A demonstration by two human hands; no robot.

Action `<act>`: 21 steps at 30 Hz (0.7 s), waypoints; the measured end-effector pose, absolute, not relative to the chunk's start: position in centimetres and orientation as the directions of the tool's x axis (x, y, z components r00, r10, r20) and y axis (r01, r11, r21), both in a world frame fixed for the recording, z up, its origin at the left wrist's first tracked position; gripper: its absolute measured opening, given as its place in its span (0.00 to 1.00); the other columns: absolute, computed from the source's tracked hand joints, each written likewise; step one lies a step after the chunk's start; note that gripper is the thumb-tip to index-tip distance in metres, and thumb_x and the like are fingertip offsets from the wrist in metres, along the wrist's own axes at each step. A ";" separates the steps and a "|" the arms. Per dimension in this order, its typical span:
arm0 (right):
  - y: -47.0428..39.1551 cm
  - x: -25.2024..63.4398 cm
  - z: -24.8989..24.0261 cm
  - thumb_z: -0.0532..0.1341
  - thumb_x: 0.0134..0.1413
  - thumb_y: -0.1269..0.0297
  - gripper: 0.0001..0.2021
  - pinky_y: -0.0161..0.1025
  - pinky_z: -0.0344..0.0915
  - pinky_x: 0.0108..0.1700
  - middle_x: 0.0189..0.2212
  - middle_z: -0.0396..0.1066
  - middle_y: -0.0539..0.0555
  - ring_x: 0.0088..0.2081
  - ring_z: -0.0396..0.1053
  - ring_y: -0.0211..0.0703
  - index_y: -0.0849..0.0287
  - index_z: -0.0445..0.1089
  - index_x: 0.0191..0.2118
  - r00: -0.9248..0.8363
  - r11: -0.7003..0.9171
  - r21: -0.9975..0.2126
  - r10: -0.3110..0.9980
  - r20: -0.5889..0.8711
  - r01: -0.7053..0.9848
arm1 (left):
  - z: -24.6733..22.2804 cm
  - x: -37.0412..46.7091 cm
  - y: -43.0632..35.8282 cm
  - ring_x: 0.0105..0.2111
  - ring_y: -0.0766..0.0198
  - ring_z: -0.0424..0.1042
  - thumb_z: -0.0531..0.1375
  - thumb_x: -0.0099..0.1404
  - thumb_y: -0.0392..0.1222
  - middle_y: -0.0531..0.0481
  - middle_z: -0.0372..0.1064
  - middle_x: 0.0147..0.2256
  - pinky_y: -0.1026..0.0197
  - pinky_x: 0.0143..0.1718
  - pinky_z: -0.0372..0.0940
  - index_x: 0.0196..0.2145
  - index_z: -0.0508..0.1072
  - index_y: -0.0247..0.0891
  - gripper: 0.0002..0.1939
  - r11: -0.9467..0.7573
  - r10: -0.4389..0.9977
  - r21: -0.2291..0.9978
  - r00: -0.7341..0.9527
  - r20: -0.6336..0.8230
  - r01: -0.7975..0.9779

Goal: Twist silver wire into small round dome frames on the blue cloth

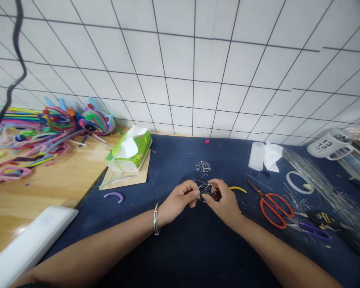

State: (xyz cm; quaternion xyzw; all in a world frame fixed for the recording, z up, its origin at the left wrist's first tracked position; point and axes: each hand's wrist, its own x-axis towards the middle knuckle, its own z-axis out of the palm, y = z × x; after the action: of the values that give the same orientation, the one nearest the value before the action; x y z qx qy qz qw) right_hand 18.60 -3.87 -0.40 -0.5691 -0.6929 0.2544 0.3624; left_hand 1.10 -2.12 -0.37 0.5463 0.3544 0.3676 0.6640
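Between my two hands is a small frame of bent thin wire (pixel 204 189), rounded and open like a little cage. My left hand (pixel 184 195) pinches its left side between thumb and fingers. On the right side, my right hand (pixel 223 201) grips the wire with thumb and forefinger; something brown shows by its fingers, too covered to name. Just beyond the hands, a dome-shaped wire frame (pixel 203 166) with small reddish spots rests on the dark blue cloth (pixel 171 160). A yellow curved piece (pixel 238 189) lies next to my right hand.
Orange-handled scissors (pixel 276 208), purple-handled scissors (pixel 313 231) and a bundle of wires (pixel 327 180) lie right, near a white mug (pixel 330 146). A tissue pack (pixel 141 154), a purple curved piece (pixel 115 196) and colourful pipe cleaners (pixel 42 148) are left. A tiled wall (pixel 180 92) rises behind.
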 end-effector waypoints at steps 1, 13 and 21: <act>-3.9 18.6 -0.4 0.60 0.45 0.63 0.16 0.36 0.62 0.34 0.28 0.61 0.48 0.28 0.62 0.37 0.56 0.61 0.43 -0.083 0.215 -0.759 0.974 0.209 0.614 | -0.3 1.1 -2.1 0.20 0.74 0.56 0.54 0.62 0.42 0.57 0.58 0.20 0.67 0.26 0.53 0.30 0.62 0.34 0.08 0.129 0.875 0.987 0.480 -0.066 -0.098; -4.0 18.5 -0.5 0.59 0.44 0.63 0.16 0.35 0.62 0.33 0.27 0.62 0.47 0.28 0.62 0.36 0.55 0.61 0.43 -0.056 0.164 -0.752 0.984 0.167 0.639 | -0.2 1.2 -2.4 0.19 0.73 0.54 0.53 0.62 0.43 0.58 0.56 0.18 0.67 0.26 0.52 0.30 0.63 0.34 0.09 0.110 0.872 0.993 0.483 -0.082 -0.030; -4.0 19.2 -0.3 0.61 0.43 0.65 0.24 0.36 0.64 0.34 0.35 0.62 0.52 0.29 0.61 0.36 0.56 0.56 0.49 -0.160 0.303 -0.769 0.953 0.258 0.563 | -0.6 1.1 -2.1 0.19 0.73 0.55 0.53 0.62 0.44 0.57 0.57 0.18 0.67 0.25 0.52 0.30 0.63 0.34 0.09 0.102 0.908 0.994 0.410 -0.082 -0.027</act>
State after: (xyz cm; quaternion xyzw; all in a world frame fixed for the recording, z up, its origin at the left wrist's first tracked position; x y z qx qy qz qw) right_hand 19.16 -4.04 -0.27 -0.5297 -0.7154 0.2610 0.3735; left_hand 1.11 -2.12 -0.57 0.5571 0.3954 0.3724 0.6282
